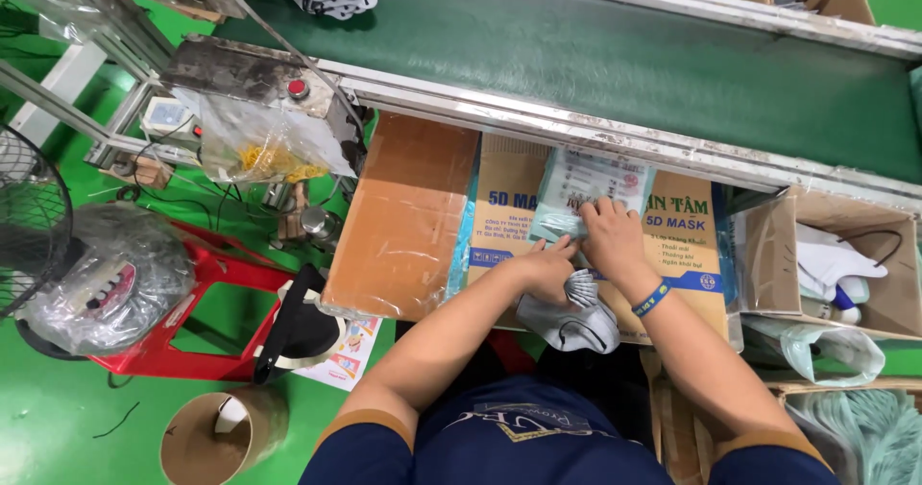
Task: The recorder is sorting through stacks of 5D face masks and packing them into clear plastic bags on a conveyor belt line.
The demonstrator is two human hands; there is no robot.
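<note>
My left hand [545, 266] rests on a stack of grey face masks [574, 320] lying at the near edge of a printed cardboard sheet [693, 254]. My right hand [611, 235] presses its fingers on a clear printed plastic pouch [588, 185] that lies on that cardboard, just below the conveyor rail. Both hands touch at the pouch's lower end, where some masks are tucked under the fingers. A blue wristband sits on my right wrist.
A green conveyor belt [615, 53] runs across the top. A plain cardboard sheet [408, 216] lies to the left, an open carton [845, 264] with white items to the right. A red stool [206, 303], a bagged bundle [110, 288], a fan and a cardboard tube [216, 437] stand on the green floor.
</note>
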